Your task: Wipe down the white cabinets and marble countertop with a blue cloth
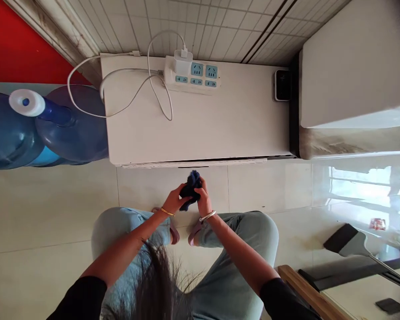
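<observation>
A dark navy cloth [191,184], crumpled into a small bundle, is held between both hands in front of the white cabinet [200,129]. My left hand [174,200] is closed on its left side, thumb reaching across the lower part. On the other side, my right hand [204,195] grips the cloth with bent fingers. The bundle hangs above the tiled floor, just short of the cabinet's front edge. Parts of the fingers are hidden behind the fabric.
On the cabinet top lie a power strip [193,80] with a plugged-in charger [182,63], a looping white cable [130,104] and a small black-and-white device [282,85]. Large blue water bottles [73,129] stand at the left. A broom [343,239] lies at the right.
</observation>
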Demonstrator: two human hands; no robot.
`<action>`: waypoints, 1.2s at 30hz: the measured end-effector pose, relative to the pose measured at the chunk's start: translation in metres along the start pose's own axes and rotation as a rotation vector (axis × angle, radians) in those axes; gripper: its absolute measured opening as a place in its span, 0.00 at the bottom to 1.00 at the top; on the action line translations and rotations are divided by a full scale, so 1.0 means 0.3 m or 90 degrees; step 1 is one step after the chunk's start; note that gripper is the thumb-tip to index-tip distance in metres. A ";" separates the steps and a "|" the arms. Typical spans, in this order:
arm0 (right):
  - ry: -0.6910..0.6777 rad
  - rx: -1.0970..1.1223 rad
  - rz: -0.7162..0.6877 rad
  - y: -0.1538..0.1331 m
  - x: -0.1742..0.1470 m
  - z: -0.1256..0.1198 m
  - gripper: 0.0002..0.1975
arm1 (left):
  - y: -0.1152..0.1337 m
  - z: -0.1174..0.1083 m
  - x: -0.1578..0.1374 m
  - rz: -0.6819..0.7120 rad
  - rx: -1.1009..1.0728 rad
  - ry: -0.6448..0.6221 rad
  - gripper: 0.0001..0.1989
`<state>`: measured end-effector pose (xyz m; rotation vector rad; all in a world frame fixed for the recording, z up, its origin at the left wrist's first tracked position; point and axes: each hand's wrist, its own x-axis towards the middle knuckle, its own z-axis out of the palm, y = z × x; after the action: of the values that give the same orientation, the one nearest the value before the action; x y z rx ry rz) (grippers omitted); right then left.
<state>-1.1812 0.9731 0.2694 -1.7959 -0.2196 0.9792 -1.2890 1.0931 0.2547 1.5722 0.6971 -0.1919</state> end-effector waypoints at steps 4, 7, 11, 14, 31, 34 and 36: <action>0.023 0.207 0.094 0.039 0.101 -0.088 0.42 | -0.014 -0.086 0.106 0.060 0.083 0.035 0.21; -0.011 0.166 0.099 0.092 0.154 -0.182 0.44 | -0.016 -0.117 0.167 0.109 0.169 0.042 0.18; -0.105 -0.037 0.008 0.156 0.177 -0.270 0.37 | 0.000 -0.117 0.212 0.098 0.165 -0.006 0.22; -0.148 -0.132 -0.054 0.165 0.160 -0.309 0.34 | 0.025 -0.112 0.217 0.068 0.100 -0.008 0.26; -0.201 -0.617 -0.207 -0.012 0.096 -0.456 0.16 | -0.024 -0.242 0.190 0.222 0.350 -0.129 0.12; -0.220 -0.592 -0.262 -0.032 0.090 -0.496 0.06 | -0.009 -0.237 0.186 0.366 0.399 -0.073 0.10; -0.181 -0.530 -0.320 -0.039 0.087 -0.531 0.10 | 0.009 -0.238 0.179 0.404 0.401 -0.069 0.10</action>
<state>-1.0488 0.8818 0.2872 -2.1417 -1.3495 0.8147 -1.2647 1.1778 0.2395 2.2850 0.0114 -0.0174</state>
